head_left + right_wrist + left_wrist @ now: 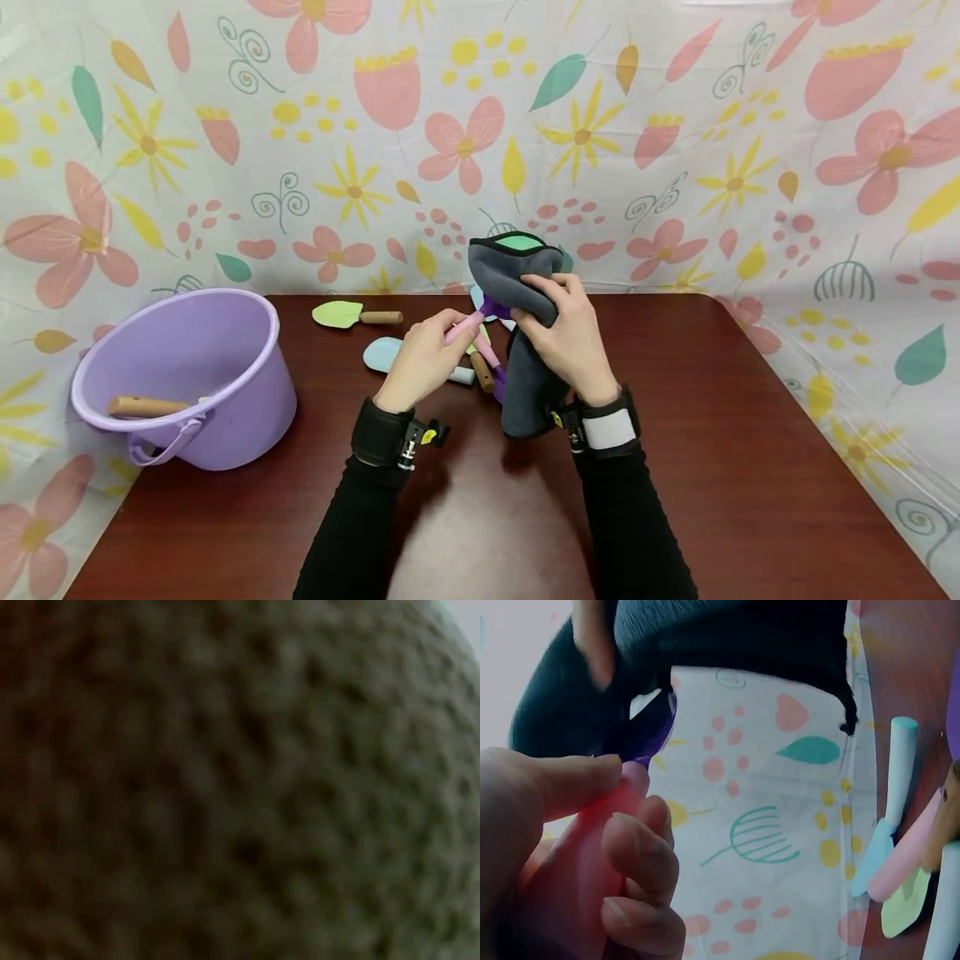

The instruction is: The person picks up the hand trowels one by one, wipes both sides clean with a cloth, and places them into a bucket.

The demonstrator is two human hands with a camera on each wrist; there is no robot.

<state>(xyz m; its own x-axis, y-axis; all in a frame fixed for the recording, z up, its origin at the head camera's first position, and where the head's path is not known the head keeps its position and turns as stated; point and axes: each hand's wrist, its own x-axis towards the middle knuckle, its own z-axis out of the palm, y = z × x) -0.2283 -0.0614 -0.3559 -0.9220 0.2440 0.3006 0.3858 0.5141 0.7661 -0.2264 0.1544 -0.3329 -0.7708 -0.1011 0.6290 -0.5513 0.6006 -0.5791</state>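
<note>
My left hand (426,357) grips the pink handle (577,862) of a small toy shovel with a purple blade (651,731). My right hand (567,333) pinches a grey cloth (510,267) with black edging and a green inner side. The cloth droops below that hand and partly covers the purple blade; whether it touches the blade I cannot tell. In the right wrist view, blurred cloth texture (262,780) fills nearly everything. Beneath the hands lie several small garden tools, among them a light blue trowel (381,355) and a second pink-handled tool (487,350).
A purple bucket (258,425) stands at the left of the brown table (750,467), with a wooden handle (150,407) inside it. Towards the back lies a lime-green trowel (337,314) with a wooden handle. A flower-patterned sheet (465,200) hangs behind the table.
</note>
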